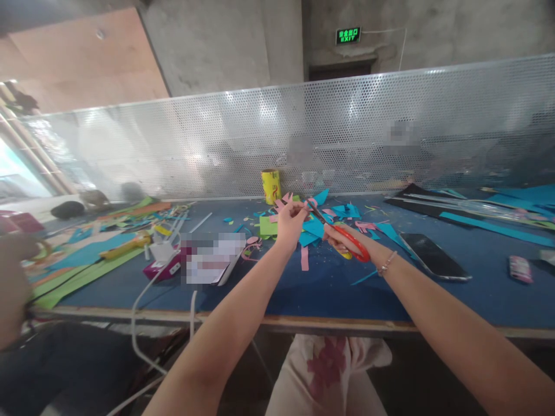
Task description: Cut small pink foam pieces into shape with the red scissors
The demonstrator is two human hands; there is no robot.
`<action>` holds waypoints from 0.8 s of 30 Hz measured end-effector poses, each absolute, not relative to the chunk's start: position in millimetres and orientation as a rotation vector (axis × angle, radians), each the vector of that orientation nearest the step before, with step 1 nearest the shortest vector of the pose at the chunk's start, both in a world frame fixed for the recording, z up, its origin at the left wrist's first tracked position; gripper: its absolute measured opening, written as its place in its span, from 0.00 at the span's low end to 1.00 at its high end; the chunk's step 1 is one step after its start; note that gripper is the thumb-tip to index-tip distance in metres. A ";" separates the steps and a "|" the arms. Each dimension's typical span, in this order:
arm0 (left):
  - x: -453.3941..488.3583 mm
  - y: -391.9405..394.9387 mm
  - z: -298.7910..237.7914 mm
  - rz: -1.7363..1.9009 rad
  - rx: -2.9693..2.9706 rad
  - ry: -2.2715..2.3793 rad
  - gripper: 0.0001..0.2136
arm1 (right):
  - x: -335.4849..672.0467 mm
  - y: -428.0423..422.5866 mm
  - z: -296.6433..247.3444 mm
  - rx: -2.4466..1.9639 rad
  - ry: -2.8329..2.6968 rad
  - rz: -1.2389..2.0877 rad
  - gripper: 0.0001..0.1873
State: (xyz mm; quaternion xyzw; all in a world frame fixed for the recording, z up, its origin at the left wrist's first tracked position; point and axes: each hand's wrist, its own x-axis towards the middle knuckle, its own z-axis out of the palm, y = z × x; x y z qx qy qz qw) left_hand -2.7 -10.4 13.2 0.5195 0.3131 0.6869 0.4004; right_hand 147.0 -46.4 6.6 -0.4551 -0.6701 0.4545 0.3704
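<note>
My right hand (342,240) grips red-handled scissors (353,242), their dark blades pointing up-left toward my left hand. My left hand (289,222) is closed in a pinch on a small pink paper piece (282,202) held above the table. The blade tips meet the paper at my left fingertips. Beneath both hands lie cyan, pink and green paper scraps (312,228) on the blue tabletop (269,289).
A yellow can (271,186) stands by the perforated metal screen (347,127). A black phone (433,257) lies right of my right wrist. A white charger with cables (162,251) and long paper strips (87,271) lie left. Another person's arm (13,289) shows at far left.
</note>
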 end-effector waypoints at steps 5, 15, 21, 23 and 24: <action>-2.9 -11.3 14.0 1.726 1.294 0.790 0.05 | 146.9 -49.4 9.9 -1.180 -1.712 1.261 0.24; -1.4 -13.2 14.8 1.725 1.275 0.797 0.06 | 147.0 -45.7 8.6 -1.229 -1.726 1.200 0.22; -0.2 -15.0 16.2 1.695 1.172 0.732 0.06 | 143.5 -48.9 10.3 -1.235 -1.642 1.214 0.21; -0.3 -14.6 15.9 1.664 1.123 0.695 0.06 | 143.1 -48.1 9.3 -1.247 -1.654 1.185 0.21; -0.5 -14.0 15.5 1.647 1.102 0.680 0.06 | 143.2 -47.0 8.3 -1.253 -1.671 1.169 0.21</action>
